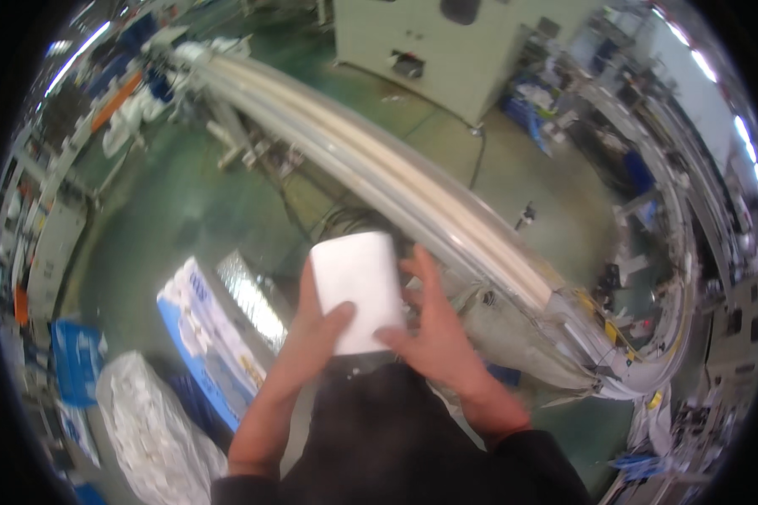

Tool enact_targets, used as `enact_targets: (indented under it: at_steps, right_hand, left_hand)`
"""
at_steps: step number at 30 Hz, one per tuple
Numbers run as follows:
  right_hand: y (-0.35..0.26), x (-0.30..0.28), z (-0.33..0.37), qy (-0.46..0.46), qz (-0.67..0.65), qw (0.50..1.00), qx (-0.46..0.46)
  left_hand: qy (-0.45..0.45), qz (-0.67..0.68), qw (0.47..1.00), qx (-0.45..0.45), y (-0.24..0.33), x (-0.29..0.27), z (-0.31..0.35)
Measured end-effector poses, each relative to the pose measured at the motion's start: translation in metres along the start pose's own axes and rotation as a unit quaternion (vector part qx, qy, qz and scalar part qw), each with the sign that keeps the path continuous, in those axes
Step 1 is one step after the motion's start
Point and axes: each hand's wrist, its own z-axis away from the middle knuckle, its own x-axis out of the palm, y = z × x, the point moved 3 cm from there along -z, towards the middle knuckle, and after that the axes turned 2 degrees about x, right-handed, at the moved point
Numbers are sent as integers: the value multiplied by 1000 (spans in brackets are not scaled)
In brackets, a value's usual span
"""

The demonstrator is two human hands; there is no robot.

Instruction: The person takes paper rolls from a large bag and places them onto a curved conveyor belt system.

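Observation:
A white, smooth-faced rectangular block with rounded corners (358, 286), perhaps a stack of tissues, is held up in front of my body. My left hand (320, 324) grips its left side, with the thumb on the face and the fingers mostly hidden behind. At the right side is my right hand (429, 328). Its thumb presses near the lower right corner, while the bent fingers lie along the right edge, partly spread. The picture is slightly blurred, so the block's exact kind cannot be read.
A long pale conveyor (413, 185) runs diagonally beyond my hands. To the left lie a blue and white printed packing panel (206, 337), a shiny metal strip (253, 299) and a bulging white plastic bag (156, 429). A large pale machine cabinet (429, 59) stands at the back.

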Motion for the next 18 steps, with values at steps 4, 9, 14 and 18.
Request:
enact_targets:
  at_steps: [4,9,14,18]
  right_hand:
    - [18,8,6,-18,361,897,-255]
    - [93,21,0,-8,494,803,-334]
    - [110,-16,-11,16,350,911,-219]
    - [155,-68,-25,222,22,975,18]
  left_hand:
    - [41,155,980,-113,-83,-17,-22]
    - [46,166,963,-207,-143,-2,-12]
    - [-54,152,959,-233,-114,12,-29]
    - [-20,18,983,-180,-103,3,-33]
